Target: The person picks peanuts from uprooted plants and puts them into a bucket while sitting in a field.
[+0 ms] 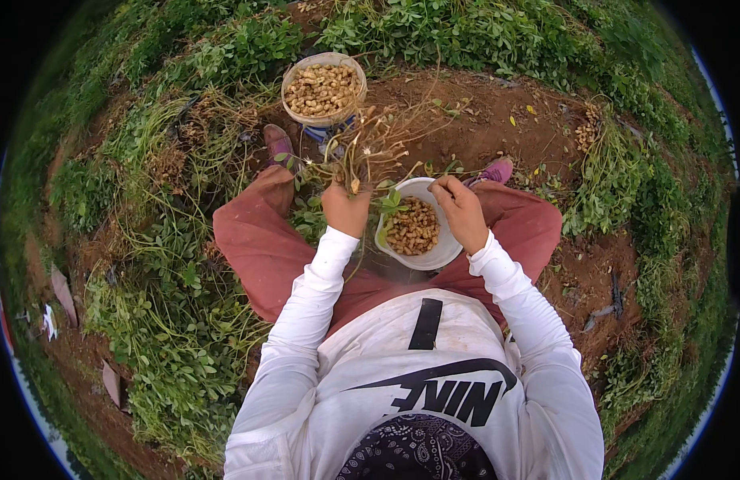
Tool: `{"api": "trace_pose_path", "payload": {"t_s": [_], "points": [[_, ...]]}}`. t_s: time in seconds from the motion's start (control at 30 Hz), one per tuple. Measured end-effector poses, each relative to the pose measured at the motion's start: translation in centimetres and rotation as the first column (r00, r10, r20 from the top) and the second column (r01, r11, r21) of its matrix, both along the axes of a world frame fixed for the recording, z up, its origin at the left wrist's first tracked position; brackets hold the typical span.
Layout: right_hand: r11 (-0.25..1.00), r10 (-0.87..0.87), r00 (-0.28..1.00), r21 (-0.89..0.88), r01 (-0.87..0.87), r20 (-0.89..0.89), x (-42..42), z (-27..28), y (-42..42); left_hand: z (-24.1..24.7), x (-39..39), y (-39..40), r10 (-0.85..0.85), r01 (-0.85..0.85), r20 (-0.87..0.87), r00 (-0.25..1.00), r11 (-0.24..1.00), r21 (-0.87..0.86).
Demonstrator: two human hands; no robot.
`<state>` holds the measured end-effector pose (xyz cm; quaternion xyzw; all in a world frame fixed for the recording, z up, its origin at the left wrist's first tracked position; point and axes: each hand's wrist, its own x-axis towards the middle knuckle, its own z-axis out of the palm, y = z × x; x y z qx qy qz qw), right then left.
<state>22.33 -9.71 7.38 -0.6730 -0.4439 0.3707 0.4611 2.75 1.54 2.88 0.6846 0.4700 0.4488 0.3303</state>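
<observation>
My left hand is closed around the stems of a bunch of uprooted peanut plants. The thin brown roots fan out upward and to the right, and a few green leaves hang beside the fist. To its right, between my legs, stands a white plastic bowl, partly filled with unshelled peanuts. My right hand is over the bowl's right rim with thumb and fingers drawn together. Whether anything is pinched between those fingertips is hidden.
Beyond my left hand, a round bucket heaped with peanuts stands on reddish soil. Pulled peanut plants lie in a heap at left. More plants, some with pods attached, lie at right. Dark plastic scraps lie nearby.
</observation>
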Motion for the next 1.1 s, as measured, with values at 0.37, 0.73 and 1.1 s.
{"api": "trace_pose_path", "payload": {"t_s": [0.37,0.73,1.1], "points": [[0.981,0.166,0.847,-0.175,-0.087,0.505,3.2,-12.3,-3.1,3.3,1.5,-2.2,-0.037,0.068,-0.103,0.994,0.946,0.316],[0.899,0.180,0.895,-0.438,0.018,0.407,5.2,-16.9,-5.0,23.8,-6.0,7.8,0.013,-0.351,0.517,0.856,0.749,0.562],[0.891,0.279,0.883,-0.446,-0.091,0.377,4.2,-17.8,-4.6,40.7,-23.1,12.4,0.802,-0.182,-0.172,0.572,0.328,0.927]]}}
